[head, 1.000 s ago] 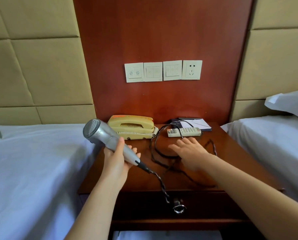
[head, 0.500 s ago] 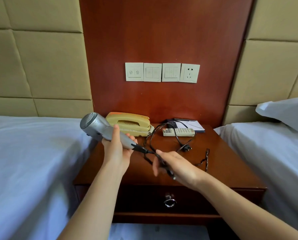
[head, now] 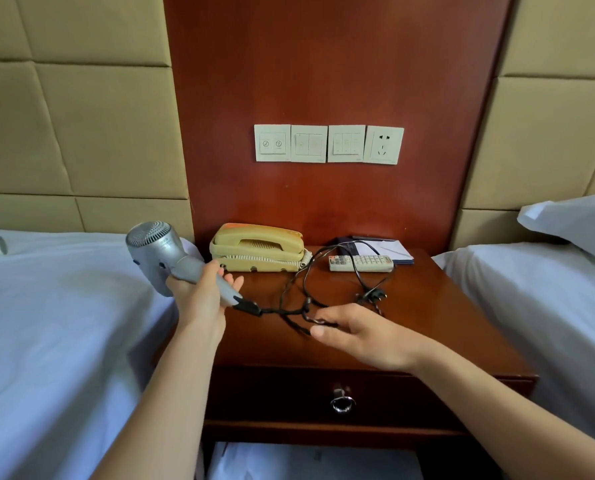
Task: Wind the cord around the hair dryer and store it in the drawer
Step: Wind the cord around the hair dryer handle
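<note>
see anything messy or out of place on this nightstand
The cord from the hair dryer sprawls in tangled loops over the nightstand, one loop lying across the remote. Nothing looks spilled or broken.

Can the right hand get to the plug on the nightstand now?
Probably yes: the plug lies uncovered on the nightstand just beyond the right hand, though that hand pinches the cord.

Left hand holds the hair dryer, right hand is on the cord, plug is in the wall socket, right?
No. The head view shows the plug lying on the nightstand, wall socket empty. The left hand holds the hair dryer, the right hand is on the cord.
</note>
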Demonstrator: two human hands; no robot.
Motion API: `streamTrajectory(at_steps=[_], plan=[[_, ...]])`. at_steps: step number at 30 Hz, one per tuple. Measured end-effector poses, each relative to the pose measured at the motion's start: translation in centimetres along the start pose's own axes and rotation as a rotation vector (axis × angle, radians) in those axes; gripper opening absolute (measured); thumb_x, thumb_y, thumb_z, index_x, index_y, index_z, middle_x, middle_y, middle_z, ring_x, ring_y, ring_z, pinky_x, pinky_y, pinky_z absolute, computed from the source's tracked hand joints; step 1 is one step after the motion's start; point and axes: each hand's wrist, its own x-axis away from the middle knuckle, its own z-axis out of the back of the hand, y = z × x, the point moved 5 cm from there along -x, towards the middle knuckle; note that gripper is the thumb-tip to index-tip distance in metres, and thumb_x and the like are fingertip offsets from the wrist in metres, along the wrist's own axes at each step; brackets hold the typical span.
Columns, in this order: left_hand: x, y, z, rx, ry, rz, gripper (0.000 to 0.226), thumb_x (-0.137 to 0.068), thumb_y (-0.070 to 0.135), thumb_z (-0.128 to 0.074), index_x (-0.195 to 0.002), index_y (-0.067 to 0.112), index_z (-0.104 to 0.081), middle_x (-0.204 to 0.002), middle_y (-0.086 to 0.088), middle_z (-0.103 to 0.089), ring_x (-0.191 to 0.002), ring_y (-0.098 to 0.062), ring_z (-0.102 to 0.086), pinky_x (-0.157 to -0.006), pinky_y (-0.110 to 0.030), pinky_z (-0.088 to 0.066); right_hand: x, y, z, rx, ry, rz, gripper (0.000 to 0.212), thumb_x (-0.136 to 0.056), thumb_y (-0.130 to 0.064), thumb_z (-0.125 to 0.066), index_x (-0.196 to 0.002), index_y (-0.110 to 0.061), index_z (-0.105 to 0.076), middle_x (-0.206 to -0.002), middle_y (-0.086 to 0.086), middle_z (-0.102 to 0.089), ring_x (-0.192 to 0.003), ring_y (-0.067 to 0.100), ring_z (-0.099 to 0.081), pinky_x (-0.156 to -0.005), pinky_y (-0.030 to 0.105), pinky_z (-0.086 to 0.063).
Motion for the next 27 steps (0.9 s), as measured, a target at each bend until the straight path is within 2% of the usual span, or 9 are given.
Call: streamTrajectory(at_steps=[3, 5, 8, 11, 14, 17, 21, 23, 27], plan=[[0.1, 0.7, 0.3, -0.073, 0.031, -0.068, 0.024, -0.089, 0.001, -0.056, -0.106, 0.012, -0.043, -0.070, -0.006, -0.049, -0.039, -0.009, -0.049, -0.038, -0.021, -0.046, 0.3, -0.3, 0.4, 0.253, 0.104, 0.084, 0.044, -0.096, -0.041, -0.039, -0.063, -0.012, -0.041, -0.058, -0.002, -0.037, -0.055, 0.012, -0.036, -0.055, 0.028, -0.028], [0.3, 1.0, 0.3, -0.114, 0.039, -0.099, 0.028, -0.089, 0.000, -0.055, -0.107, 0.013, -0.039, -0.071, -0.006, -0.049, -0.040, -0.011, -0.048, -0.037, -0.019, -0.041, 0.6, -0.3, 1.0, 0.408, 0.154, 0.078, 0.049, -0.094, -0.051, -0.033, -0.059, -0.017, -0.037, -0.055, -0.002, -0.036, -0.052, 0.015, -0.037, -0.052, 0.028, -0.027], [0.6, 1.5, 0.4, -0.259, 0.015, -0.162, 0.033, -0.089, 0.002, -0.055, -0.116, 0.012, -0.038, -0.077, -0.006, -0.052, -0.051, -0.016, -0.049, -0.038, -0.020, -0.044, 1.2, -0.2, 2.3, 0.600, 0.212, 0.077, 0.051, -0.086, -0.061, -0.016, -0.055, -0.022, -0.027, -0.050, -0.003, -0.033, -0.047, 0.012, -0.033, -0.047, 0.024, -0.023], [0.8, 2.5, -0.2, -0.465, -0.031, -0.274, 0.050, -0.086, 0.005, -0.057, -0.131, 0.009, -0.036, -0.079, -0.005, -0.056, -0.053, -0.017, -0.056, -0.038, -0.022, -0.047, 1.7, 0.2, 3.6, 0.720, 0.270, 0.121, 0.053, -0.088, -0.058, -0.016, -0.057, -0.018, -0.033, -0.049, -0.002, -0.040, -0.046, 0.019, -0.038, -0.043, 0.027, -0.018], [1.7, 3.3, -1.4, -0.639, -0.101, -0.361, 0.051, -0.085, 0.004, -0.057, -0.130, 0.012, -0.035, -0.075, -0.004, -0.055, -0.051, -0.019, -0.058, -0.039, -0.026, -0.049, 1.9, 0.9, 4.7, 0.821, 0.339, 0.150, 0.056, -0.089, -0.057, -0.016, -0.057, -0.017, -0.039, -0.049, -0.001, -0.048, -0.051, 0.026, -0.052, -0.044, 0.026, -0.020], [3.0, 3.7, -2.6, -0.751, -0.157, -0.429, 0.050, -0.085, 0.003, -0.056, -0.128, 0.012, -0.033, -0.074, -0.004, -0.055, -0.051, -0.020, -0.058, -0.042, -0.026, -0.050, 2.1, 1.4, 5.6, 0.845, 0.384, 0.143, 0.060, -0.086, -0.061, -0.010, -0.059, -0.018, -0.043, -0.055, 0.002, -0.057, -0.057, 0.025, -0.056, -0.045, 0.027, -0.022], [4.2, 3.9, -4.0, -0.891, -0.197, -0.519, 0.053, -0.084, 0.004, -0.054, -0.129, 0.018, -0.031, -0.076, -0.010, -0.056, -0.049, -0.021, -0.058, -0.036, -0.020, -0.046, 2.4, 0.9, 6.0, 0.874, 0.421, 0.139, 0.062, -0.085, -0.062, -0.010, -0.056, -0.018, -0.043, -0.051, 0.000, -0.052, -0.050, 0.022, -0.051, -0.042, 0.022, -0.013], [4.7, 3.5, -4.3, -0.954, -0.236, -0.534, 0.054, -0.085, 0.007, -0.055, -0.130, 0.022, -0.030, -0.075, -0.009, -0.056, -0.052, -0.026, -0.060, -0.040, -0.027, -0.049, 2.4, 0.8, 5.9, 0.903, 0.412, 0.128, 0.062, -0.084, -0.062, -0.010, -0.055, -0.018, -0.042, -0.050, 0.001, -0.051, -0.050, 0.022, -0.052, -0.042, 0.022, -0.012], [4.8, 2.3, -4.7, -1.046, -0.347, -0.486, 0.057, -0.084, 0.012, -0.059, -0.129, 0.029, -0.029, -0.083, -0.010, -0.057, -0.057, -0.031, -0.064, -0.048, -0.038, -0.055, 2.4, 0.1, 6.5, 1.014, 0.532, 0.118, 0.058, -0.087, -0.056, -0.031, -0.044, -0.018, -0.043, -0.036, -0.001, -0.043, -0.033, 0.018, -0.043, -0.044, 0.013, 0.000]])
